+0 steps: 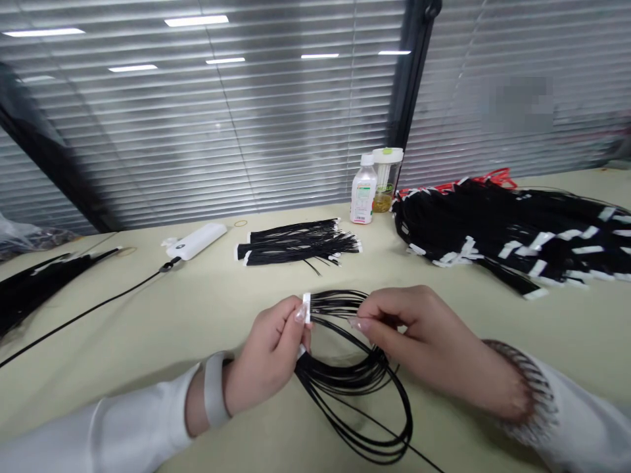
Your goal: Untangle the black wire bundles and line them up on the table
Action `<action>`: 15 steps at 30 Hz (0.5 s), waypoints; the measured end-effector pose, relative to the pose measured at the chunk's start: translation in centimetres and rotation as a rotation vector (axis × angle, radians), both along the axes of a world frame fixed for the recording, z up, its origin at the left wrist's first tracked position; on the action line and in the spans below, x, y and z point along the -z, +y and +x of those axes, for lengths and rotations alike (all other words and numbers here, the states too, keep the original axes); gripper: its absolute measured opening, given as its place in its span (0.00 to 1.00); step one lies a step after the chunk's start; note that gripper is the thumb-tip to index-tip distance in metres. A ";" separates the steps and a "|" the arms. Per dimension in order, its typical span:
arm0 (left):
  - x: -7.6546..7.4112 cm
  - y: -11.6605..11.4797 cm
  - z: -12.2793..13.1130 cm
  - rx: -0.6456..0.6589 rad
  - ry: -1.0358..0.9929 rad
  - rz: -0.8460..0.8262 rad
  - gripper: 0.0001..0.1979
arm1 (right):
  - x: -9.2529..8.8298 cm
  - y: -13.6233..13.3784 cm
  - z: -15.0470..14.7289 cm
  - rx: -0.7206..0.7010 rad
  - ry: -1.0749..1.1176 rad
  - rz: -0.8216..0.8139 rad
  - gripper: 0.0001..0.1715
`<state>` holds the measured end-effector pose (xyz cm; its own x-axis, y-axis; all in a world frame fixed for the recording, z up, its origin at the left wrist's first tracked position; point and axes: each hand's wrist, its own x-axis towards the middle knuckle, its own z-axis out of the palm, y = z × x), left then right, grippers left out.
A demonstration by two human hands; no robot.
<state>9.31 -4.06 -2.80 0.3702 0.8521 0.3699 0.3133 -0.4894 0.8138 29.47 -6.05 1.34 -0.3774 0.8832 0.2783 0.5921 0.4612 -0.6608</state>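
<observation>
My left hand (pixel 276 348) pinches a white connector (pixel 307 307) at one end of a black wire harness (pixel 355 381). Thumb and fingers of my right hand (pixel 414 328) are closed on the harness's thin black wires (pixel 338 302), a short way right of the connector. Below both hands the wires curve in loops over the table, and a single strand trails to the lower right. Another white end shows just under my left fingers. The wire tips inside my right fingers are hidden.
Short black wire bundles (pixel 296 243) lie ahead. Behind them stand a white bottle (pixel 363 190) and a lidded clear cup (pixel 387 177). A large harness pile (pixel 513 230) fills the right side. A white device (pixel 197 241) on a black cord and dark bundles (pixel 44 282) lie left.
</observation>
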 end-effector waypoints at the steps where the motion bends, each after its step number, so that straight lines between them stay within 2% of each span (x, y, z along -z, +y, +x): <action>1: 0.0 0.0 0.0 0.000 -0.001 -0.003 0.18 | 0.0 0.0 0.0 -0.008 0.002 0.001 0.13; 15: 0.0 0.2 -0.2 0.027 0.018 0.009 0.19 | 0.2 0.1 0.1 -0.085 0.014 0.037 0.12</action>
